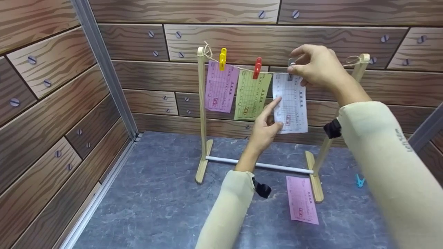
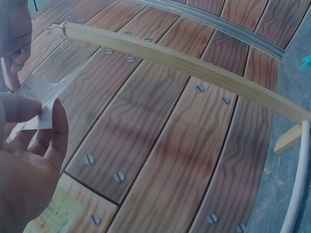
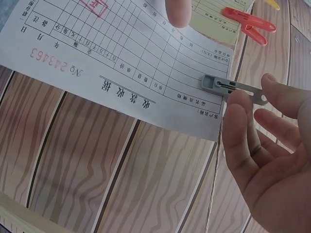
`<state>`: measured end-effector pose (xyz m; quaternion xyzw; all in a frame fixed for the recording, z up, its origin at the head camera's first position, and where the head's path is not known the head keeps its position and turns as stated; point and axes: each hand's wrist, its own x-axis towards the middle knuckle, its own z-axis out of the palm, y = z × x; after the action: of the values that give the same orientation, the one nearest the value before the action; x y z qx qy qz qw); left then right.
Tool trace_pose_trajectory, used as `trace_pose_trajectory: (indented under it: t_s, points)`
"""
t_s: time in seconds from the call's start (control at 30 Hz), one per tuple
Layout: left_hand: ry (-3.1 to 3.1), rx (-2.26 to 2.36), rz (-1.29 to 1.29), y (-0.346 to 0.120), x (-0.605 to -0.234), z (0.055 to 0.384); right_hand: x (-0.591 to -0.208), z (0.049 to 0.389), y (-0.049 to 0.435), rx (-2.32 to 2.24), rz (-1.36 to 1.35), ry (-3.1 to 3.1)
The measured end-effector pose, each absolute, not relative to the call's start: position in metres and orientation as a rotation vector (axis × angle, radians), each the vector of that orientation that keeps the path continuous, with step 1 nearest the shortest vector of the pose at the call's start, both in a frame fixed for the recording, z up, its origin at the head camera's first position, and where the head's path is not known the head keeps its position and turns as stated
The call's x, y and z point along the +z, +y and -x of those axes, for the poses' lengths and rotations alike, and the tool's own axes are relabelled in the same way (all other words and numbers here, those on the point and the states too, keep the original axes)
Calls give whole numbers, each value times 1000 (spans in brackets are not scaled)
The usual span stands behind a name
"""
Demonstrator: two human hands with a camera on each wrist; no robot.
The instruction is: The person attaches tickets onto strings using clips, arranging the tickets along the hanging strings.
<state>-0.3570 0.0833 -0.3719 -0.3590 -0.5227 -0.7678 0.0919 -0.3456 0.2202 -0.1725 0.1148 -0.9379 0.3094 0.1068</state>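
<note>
A white receipt slip (image 1: 293,103) hangs at the string, right of the other slips. At its top edge, my right hand (image 1: 320,67) pinches a grey clothespin (image 3: 221,85) between thumb and fingers; the clip's front end lies over the paper. My left hand (image 1: 264,133) holds the white slip near its left edge, with paper showing between its fingers (image 2: 59,121) in the left wrist view. Just left of it, a red clothespin (image 1: 257,68) holds a green slip (image 1: 252,95) on the string. A yellow clothespin (image 1: 223,59) holds a pink slip (image 1: 221,86) farther left.
The string runs between two wooden posts (image 1: 202,103) joined by a white bar (image 1: 283,167) low down. Another pink slip (image 1: 301,200) lies on the grey tabletop (image 1: 155,207) by the right foot. A blue clothespin (image 1: 360,181) lies farther right. Wood-patterned walls stand behind and left.
</note>
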Motion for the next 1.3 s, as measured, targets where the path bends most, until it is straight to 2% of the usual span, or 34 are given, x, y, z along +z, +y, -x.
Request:
trace_pose_trajectory:
  t_s: [0.4,0.77,1.13,1.3]
  points:
    - [-1671,-2203,968,80,-406,364,-176,332,237,977,-302,-2654]
    - [-1665,-2293,879,70,-445,365,-202,318,280,1228,-325,-2296]
    - [-1768,-2334,737,74,-495,347,-276,308,352,1579,-314,-1530]
    - [-1841,-2311,671,80,-523,333,-333,311,389,1617,-115,-1500]
